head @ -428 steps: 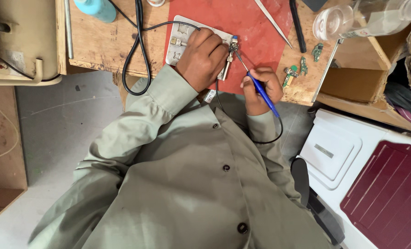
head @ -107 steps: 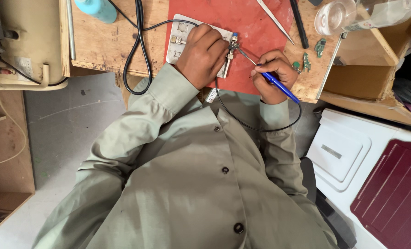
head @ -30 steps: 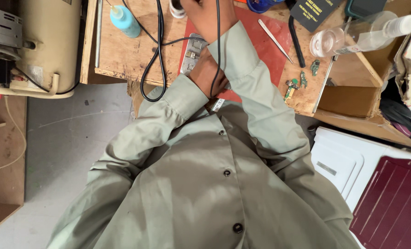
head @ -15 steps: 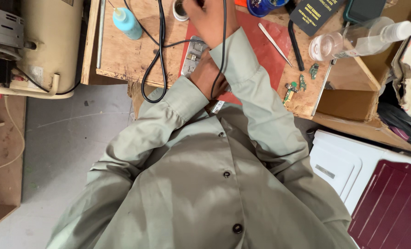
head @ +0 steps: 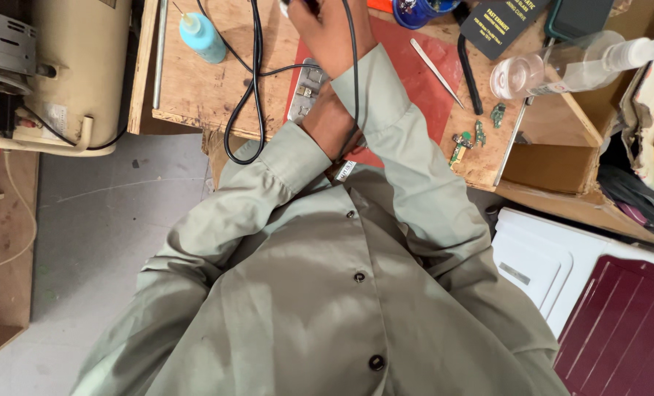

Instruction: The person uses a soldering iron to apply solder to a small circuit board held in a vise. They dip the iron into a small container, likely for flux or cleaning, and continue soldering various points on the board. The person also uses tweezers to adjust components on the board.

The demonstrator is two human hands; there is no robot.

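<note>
Your right arm stretches up from about 5 o'clock toward 12 o'clock, the grey-green sleeve running diagonally and ending in a cuff just below your right hand (head: 327, 33). That hand sits at the top edge, back of the hand facing up, fingers curled; the fingertips are cut off by the frame. Your left arm comes in from 7 o'clock, bent at the elbow, its cuff pointing toward 1 o'clock. Your left hand (head: 328, 125) lies tucked under the right forearm, mostly hidden, so its grip cannot be read.
</note>
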